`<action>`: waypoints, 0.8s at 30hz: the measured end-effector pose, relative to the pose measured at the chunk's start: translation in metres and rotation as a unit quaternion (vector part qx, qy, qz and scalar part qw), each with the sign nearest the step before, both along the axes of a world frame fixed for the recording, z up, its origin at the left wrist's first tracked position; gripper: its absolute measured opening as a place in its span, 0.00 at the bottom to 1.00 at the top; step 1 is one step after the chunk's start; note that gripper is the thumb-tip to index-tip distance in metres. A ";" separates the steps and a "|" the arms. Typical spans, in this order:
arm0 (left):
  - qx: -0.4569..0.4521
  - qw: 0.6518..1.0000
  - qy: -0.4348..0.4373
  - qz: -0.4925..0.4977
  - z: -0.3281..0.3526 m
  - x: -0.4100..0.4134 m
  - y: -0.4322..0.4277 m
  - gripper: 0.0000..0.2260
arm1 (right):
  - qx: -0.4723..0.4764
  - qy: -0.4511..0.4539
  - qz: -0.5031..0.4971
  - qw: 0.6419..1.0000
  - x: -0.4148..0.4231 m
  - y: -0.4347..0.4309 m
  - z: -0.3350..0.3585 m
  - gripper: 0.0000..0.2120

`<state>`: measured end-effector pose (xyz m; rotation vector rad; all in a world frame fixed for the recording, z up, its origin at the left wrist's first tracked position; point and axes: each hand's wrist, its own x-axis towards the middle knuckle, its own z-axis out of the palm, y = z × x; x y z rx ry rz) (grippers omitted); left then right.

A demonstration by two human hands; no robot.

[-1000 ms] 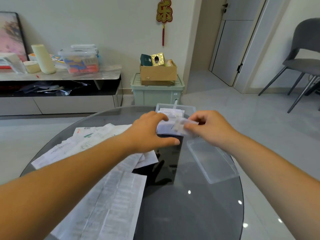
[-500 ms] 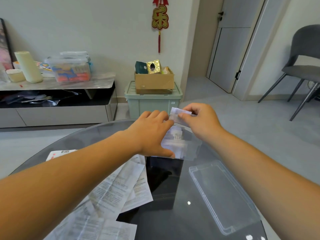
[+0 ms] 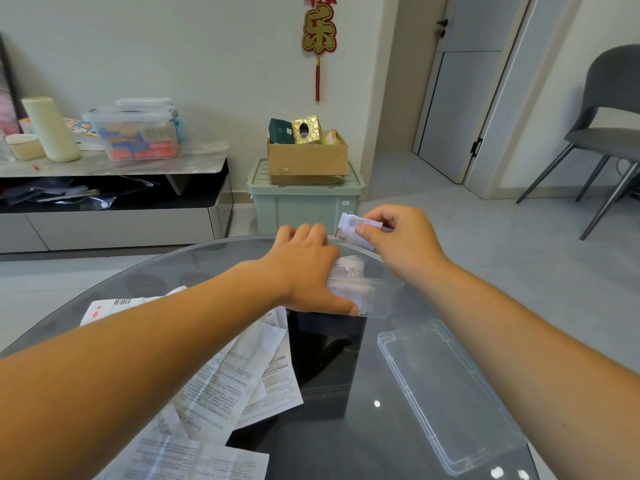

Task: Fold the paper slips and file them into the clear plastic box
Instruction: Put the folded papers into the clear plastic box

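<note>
A clear plastic box (image 3: 382,299) stands near the far edge of the round glass table (image 3: 346,410), with several folded paper slips (image 3: 351,268) standing inside it. My left hand (image 3: 308,271) grips the box's left side, thumb along its near wall. My right hand (image 3: 398,237) pinches a folded white slip (image 3: 356,228) just above the box's far end. Loose unfolded paper slips (image 3: 221,382) lie spread over the table's left half, partly under my left forearm.
The box's clear lid (image 3: 446,393) lies flat on the table at the right. Beyond the table stand a green storage bin (image 3: 304,202) with a cardboard box on top, a low TV cabinet (image 3: 110,202) at left, and a grey chair (image 3: 602,133) at right.
My right hand has lifted the folded slip from low over the box to above its far end. My left hand has stayed on the box. The view has tilted down.
</note>
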<state>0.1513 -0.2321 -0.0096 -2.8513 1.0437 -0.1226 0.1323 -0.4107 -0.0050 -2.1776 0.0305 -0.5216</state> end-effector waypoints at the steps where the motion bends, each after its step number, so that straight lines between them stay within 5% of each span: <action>1: 0.003 1.000 -0.006 -0.008 0.000 0.000 0.001 0.38 | 0.000 0.001 0.001 1.000 0.000 0.000 0.000 0.04; 10: -0.018 0.998 -0.002 -0.055 -0.005 0.002 0.004 0.28 | -0.006 0.007 0.000 1.000 0.003 0.000 -0.004 0.02; 24: 0.033 0.997 0.048 -0.044 0.002 0.005 -0.004 0.34 | -0.017 0.009 0.009 1.000 0.003 -0.001 -0.002 0.03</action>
